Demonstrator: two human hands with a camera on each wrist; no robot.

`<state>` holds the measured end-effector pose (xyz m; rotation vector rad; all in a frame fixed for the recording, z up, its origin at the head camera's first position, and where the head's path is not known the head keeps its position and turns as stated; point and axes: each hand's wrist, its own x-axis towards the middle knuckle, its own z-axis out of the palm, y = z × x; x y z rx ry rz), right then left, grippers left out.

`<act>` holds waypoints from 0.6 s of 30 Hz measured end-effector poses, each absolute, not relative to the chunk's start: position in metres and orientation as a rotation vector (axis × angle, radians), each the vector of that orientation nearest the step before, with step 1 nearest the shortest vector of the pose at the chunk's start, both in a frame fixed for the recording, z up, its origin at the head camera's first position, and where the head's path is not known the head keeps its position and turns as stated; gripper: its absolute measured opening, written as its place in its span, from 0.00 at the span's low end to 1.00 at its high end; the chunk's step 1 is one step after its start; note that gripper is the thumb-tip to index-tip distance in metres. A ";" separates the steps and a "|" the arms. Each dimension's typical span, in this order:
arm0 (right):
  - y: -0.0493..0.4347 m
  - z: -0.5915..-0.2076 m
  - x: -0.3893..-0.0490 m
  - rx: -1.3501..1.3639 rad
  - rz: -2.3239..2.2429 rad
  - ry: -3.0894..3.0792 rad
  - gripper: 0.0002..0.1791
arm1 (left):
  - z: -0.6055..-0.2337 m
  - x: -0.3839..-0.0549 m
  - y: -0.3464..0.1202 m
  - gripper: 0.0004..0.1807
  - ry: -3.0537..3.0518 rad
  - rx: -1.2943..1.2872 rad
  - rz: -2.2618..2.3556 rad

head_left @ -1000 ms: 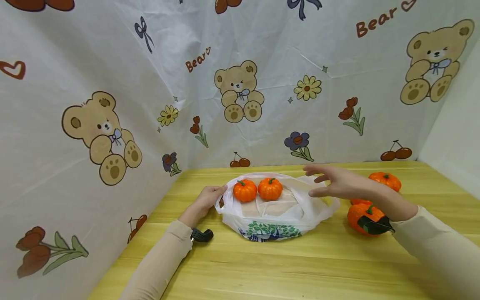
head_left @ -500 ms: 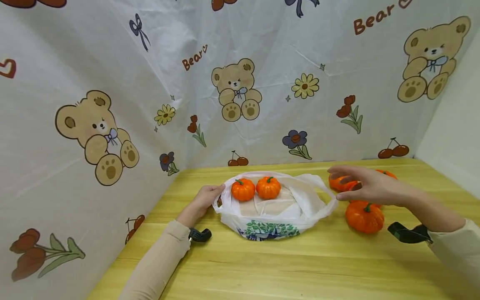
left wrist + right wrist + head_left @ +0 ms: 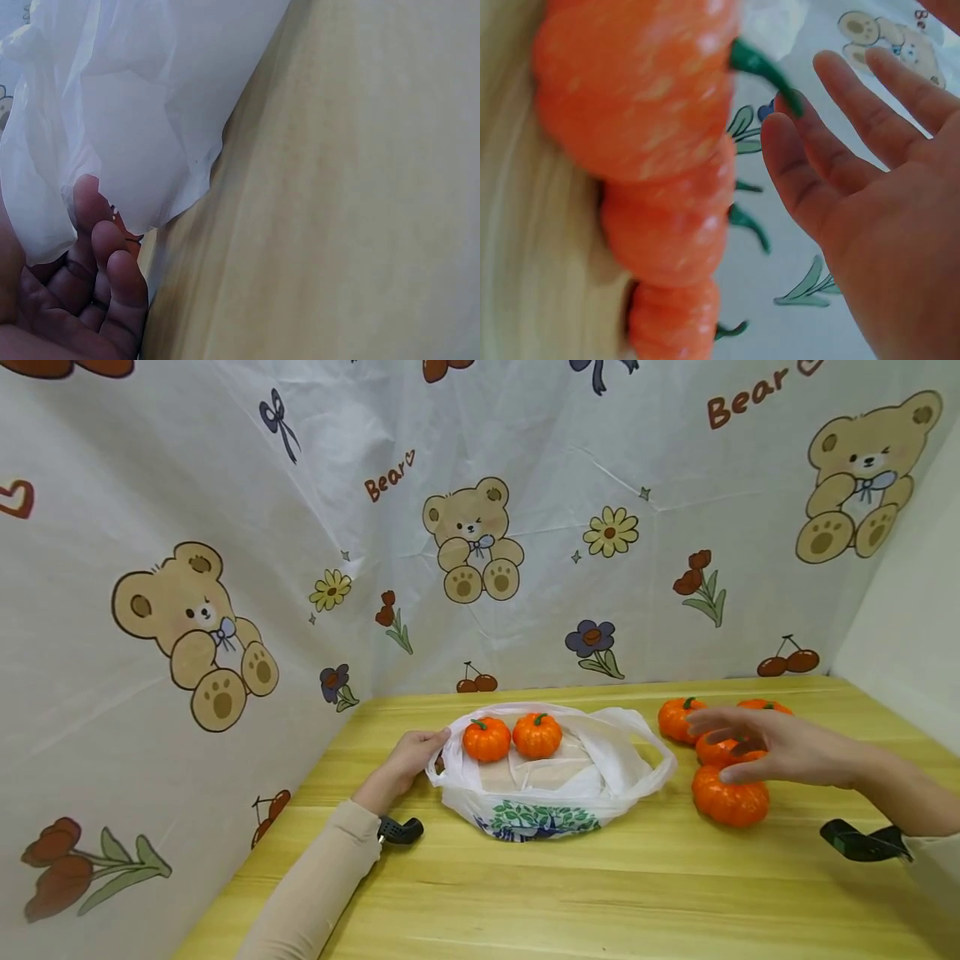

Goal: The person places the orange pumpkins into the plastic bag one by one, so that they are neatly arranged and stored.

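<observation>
My left hand (image 3: 405, 762) pinches the left side of a white plastic bag (image 3: 468, 802) with a green tree print. In the left wrist view, thumb and fingers (image 3: 91, 202) meet at the thin plastic. The bag lies with its mouth spread, and two small orange toy pumpkins (image 3: 487, 742) (image 3: 537, 737) sit inside on a pale lining. Over the pumpkins at the right my right hand (image 3: 795, 750) hovers with spread, relaxed fingers, holding nothing. It partly covers the front pumpkin (image 3: 722, 806) in the head view. From the right wrist, its fingertips overlap the green stem (image 3: 761, 67) of the nearest pumpkin.
Several pumpkins cluster on the right of the wooden table (image 3: 525, 893), one at the back left (image 3: 675, 720) of the group. A white bear-print sheet (image 3: 555, 635) hangs behind and along the left. A plain white wall (image 3: 907, 677) stands at the right.
My right hand has moved right, from above the bag's right side to over the pumpkin cluster. My left hand stays at the bag, and the two pumpkins inside lie still.
</observation>
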<state>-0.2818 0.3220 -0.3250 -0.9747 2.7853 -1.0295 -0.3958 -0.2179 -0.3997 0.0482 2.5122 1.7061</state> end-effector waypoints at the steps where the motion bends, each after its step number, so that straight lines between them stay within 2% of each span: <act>1: 0.325 -0.328 -0.282 -0.986 -1.041 2.772 0.33 | -0.400 -0.396 -0.217 0.24 2.509 0.047 1.707; 18: 0.335 -0.356 -0.287 -1.110 -0.983 2.698 0.38 | -0.398 -0.394 -0.217 0.25 2.505 0.056 1.707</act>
